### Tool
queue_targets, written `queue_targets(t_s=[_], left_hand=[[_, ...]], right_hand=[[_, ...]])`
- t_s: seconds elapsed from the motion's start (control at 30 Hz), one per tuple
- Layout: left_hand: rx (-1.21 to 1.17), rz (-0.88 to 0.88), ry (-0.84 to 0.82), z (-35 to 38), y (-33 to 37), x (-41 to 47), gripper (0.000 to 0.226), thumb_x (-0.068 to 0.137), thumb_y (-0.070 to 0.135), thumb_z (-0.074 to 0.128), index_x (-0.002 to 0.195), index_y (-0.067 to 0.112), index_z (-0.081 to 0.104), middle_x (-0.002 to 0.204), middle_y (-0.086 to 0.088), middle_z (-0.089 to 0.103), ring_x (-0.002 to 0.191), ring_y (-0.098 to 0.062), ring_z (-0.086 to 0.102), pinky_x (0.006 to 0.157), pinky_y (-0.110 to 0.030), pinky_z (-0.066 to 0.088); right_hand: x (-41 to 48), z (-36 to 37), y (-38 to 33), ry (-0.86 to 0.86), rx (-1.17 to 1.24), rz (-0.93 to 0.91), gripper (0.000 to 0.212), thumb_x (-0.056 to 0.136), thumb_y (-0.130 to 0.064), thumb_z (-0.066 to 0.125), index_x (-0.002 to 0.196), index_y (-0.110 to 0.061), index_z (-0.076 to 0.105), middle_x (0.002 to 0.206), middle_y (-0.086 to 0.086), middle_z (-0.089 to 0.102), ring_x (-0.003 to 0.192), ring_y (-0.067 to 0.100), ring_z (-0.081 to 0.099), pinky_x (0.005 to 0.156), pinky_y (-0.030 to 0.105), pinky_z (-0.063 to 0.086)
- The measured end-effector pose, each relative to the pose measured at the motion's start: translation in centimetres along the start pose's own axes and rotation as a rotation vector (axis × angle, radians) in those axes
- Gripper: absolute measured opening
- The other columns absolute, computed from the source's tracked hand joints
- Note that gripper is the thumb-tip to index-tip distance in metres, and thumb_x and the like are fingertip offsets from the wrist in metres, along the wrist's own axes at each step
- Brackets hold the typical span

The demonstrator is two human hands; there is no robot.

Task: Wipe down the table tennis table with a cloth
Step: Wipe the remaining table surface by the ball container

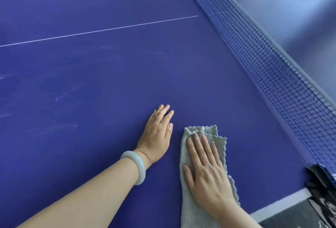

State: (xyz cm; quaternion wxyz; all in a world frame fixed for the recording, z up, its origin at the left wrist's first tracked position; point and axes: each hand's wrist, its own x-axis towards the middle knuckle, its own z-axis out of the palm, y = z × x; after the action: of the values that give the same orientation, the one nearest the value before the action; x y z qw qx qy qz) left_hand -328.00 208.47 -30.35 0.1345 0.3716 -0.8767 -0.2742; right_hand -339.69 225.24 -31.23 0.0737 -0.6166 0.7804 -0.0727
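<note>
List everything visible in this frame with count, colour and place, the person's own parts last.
table tennis table: one, blue-purple, fills most of the view
centre line: one, white, upper left
streaks: several, pale, table's left part
net: one, dark blue, right side
net clamp: one, black, lower right
cloth: one, grey, under the right hand
bracelet: one, pale, left wrist
left hand: one, flat on bare table beside the cloth
right hand: one, flat on the cloth

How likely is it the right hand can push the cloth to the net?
Probably yes: the right hand lies flat on the cloth, and only bare table separates it from the net; the left hand rests on the other side.
</note>
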Motion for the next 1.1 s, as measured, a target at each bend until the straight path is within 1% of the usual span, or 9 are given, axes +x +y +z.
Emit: queue_targets(t_s=[0.1, 0.23, 0.4, 0.5, 0.7, 0.77, 0.93, 1.0, 1.1], left_hand=[[0.133, 0.003, 0.133, -2.2, -2.3, -0.2, 0.044, 0.103, 0.015, 0.035, 0.144, 0.0, 0.046, 0.154, -0.014, 0.037, 0.147, -0.029, 0.029, 0.123, -0.044, 0.017], [0.302, -0.231, 0.175, -5.0, -6.7, 0.2, 0.05, 0.105, 0.022, 0.034, 0.15, -0.001, 0.035, 0.159, -0.019, 0.025, 0.151, -0.032, 0.017, 0.125, -0.042, 0.009], [0.336, -0.281, 0.164, -4.3, -8.2, 0.4, 0.055, 0.104, 0.024, 0.032, 0.154, 0.003, 0.024, 0.163, -0.014, 0.017, 0.152, -0.027, 0.01, 0.125, -0.038, 0.006], [0.331, -0.297, 0.167, -4.2, -8.3, 0.4, 0.055, 0.103, 0.022, 0.033, 0.155, 0.004, 0.025, 0.163, -0.012, 0.018, 0.152, -0.026, 0.011, 0.125, -0.038, 0.007], [0.351, -0.304, 0.159, -4.2, -8.3, 0.4, 0.055, 0.103, 0.022, 0.032, 0.155, 0.005, 0.025, 0.163, -0.012, 0.018, 0.152, -0.026, 0.012, 0.125, -0.036, 0.006], [0.345, -0.309, 0.155, -4.3, -8.4, 0.4, 0.055, 0.103, 0.021, 0.032, 0.155, 0.005, 0.024, 0.163, -0.012, 0.018, 0.152, -0.025, 0.012, 0.125, -0.036, 0.006], [0.337, -0.311, 0.14, -4.3, -8.3, 0.4, 0.056, 0.102, 0.022, 0.033, 0.155, 0.006, 0.025, 0.163, -0.011, 0.019, 0.152, -0.025, 0.012, 0.125, -0.037, 0.008], [0.346, -0.317, 0.144, -4.3, -8.2, 0.4, 0.055, 0.102, 0.022, 0.035, 0.154, 0.005, 0.028, 0.162, -0.012, 0.022, 0.151, -0.026, 0.016, 0.124, -0.038, 0.011], [0.358, -0.322, 0.151, -4.3, -8.1, 0.4, 0.055, 0.101, 0.021, 0.04, 0.152, 0.004, 0.032, 0.16, -0.013, 0.027, 0.15, -0.028, 0.022, 0.123, -0.04, 0.017]], right_hand=[[2.7, -1.2, 4.2, -0.003, -0.064, 0.122, 0.066, 0.101, -0.047, 0.025, 0.159, -0.018, 0.01, 0.166, -0.001, 0.004, 0.153, 0.015, -0.006, 0.124, 0.039, 0.003], [6.2, -1.8, 3.1, -0.041, -0.032, 0.472, 0.067, 0.101, -0.047, 0.011, 0.157, -0.018, -0.01, 0.162, -0.001, -0.023, 0.148, 0.016, -0.028, 0.123, 0.04, -0.008], [1.3, 1.3, -6.3, -0.056, 0.031, -0.092, 0.081, 0.089, -0.055, 0.045, 0.156, -0.014, 0.027, 0.165, 0.011, 0.016, 0.152, 0.035, 0.01, 0.119, 0.052, 0.012], [2.0, 1.0, -3.9, -0.109, 0.003, -0.309, 0.078, 0.092, -0.055, 0.048, 0.157, -0.02, 0.024, 0.166, 0.002, 0.014, 0.153, 0.028, 0.011, 0.118, 0.049, 0.017], [12.0, -1.2, -0.4, -0.086, -0.042, 0.112, 0.068, 0.099, -0.057, 0.01, 0.157, -0.027, -0.011, 0.164, -0.004, -0.019, 0.149, 0.016, -0.026, 0.123, 0.042, -0.006], [12.0, -1.1, -2.4, -0.099, 0.058, 0.121, 0.069, 0.099, -0.058, 0.008, 0.157, -0.026, -0.008, 0.164, -0.003, -0.02, 0.148, 0.016, -0.028, 0.123, 0.042, -0.009], [4.9, 0.2, -3.2, -0.149, 0.057, -0.598, 0.058, 0.104, -0.045, 0.031, 0.157, -0.022, 0.027, 0.165, 0.0, 0.017, 0.153, 0.023, 0.014, 0.119, 0.045, 0.018], [8.1, -0.6, 0.1, -0.11, 0.055, -0.491, 0.057, 0.103, -0.041, 0.033, 0.157, -0.023, 0.024, 0.166, -0.001, 0.016, 0.153, 0.021, 0.011, 0.12, 0.046, 0.017], [16.2, -2.2, 4.5, -0.002, 0.0, 0.001, 0.058, 0.104, -0.039, 0.027, 0.159, -0.022, 0.017, 0.167, -0.001, 0.006, 0.154, 0.017, -0.003, 0.124, 0.042, 0.005]])
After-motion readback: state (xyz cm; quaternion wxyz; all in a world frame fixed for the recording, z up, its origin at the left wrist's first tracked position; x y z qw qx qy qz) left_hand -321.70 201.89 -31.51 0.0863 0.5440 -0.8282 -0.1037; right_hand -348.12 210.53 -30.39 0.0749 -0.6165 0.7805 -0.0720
